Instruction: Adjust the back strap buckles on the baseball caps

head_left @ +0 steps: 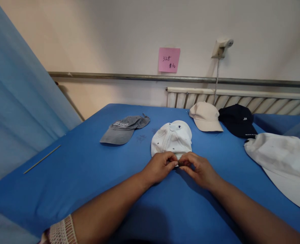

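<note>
A white baseball cap (171, 139) lies on the blue-covered table, its brim pointing away from me and its back strap edge toward me. My left hand (163, 165) pinches the near edge of the cap's strap, thumb and fingers closed. Close against it, my right hand (197, 167) is closed on a small dark buckle (180, 163) at the same strap. The fingers hide most of the strap and part of the buckle.
A grey cap (124, 128) lies to the left. At the right are a cream cap (207, 117), a black cap (237, 118) and a larger-looking white cap (287, 159). A thin stick (41, 159) lies far left, near a blue curtain (25, 84). A radiator (264, 101) stands behind.
</note>
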